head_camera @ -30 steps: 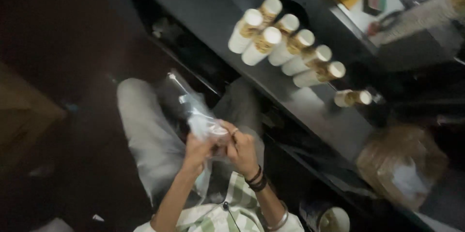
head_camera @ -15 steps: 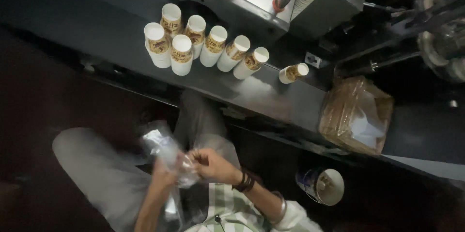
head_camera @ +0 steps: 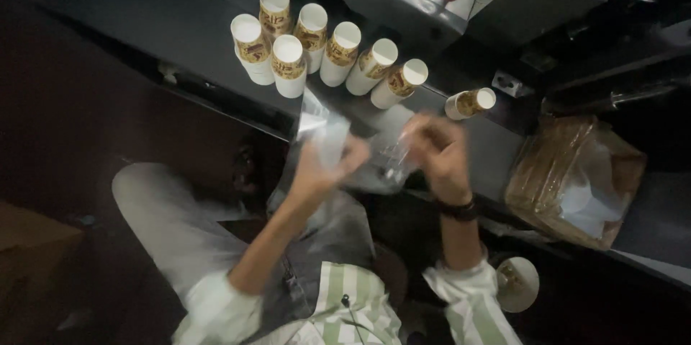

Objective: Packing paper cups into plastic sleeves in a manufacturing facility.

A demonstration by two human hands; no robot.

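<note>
While both our hands worked in front of the chest, the left hand [head_camera: 320, 165] was closed around a clear, crinkled plastic bag [head_camera: 338, 143], its fingers curled over the upper part of the film. Our right hand [head_camera: 437, 150], wearing a dark band at the wrist, pinched the other side of the same bag, fingers drawn together on the plastic; motion blur hid the exact grip. The bag was stretched between the two hands, just above our lap and touching neither the cups nor the dark surface [head_camera: 180, 21] beyond.

Past the hands, seven white paper cups with gold-brown printed bands [head_camera: 324, 53] stood close together in a cluster on that surface. One more cup of the same kind [head_camera: 469, 102] lay on its side, a little apart to the right. We judged the cups already gathered while the bag held none of them. Further right sat a brown bundle wrapped in clear plastic [head_camera: 576, 179], and a round white lidded container [head_camera: 517, 284] rested low near our right elbow.
</note>
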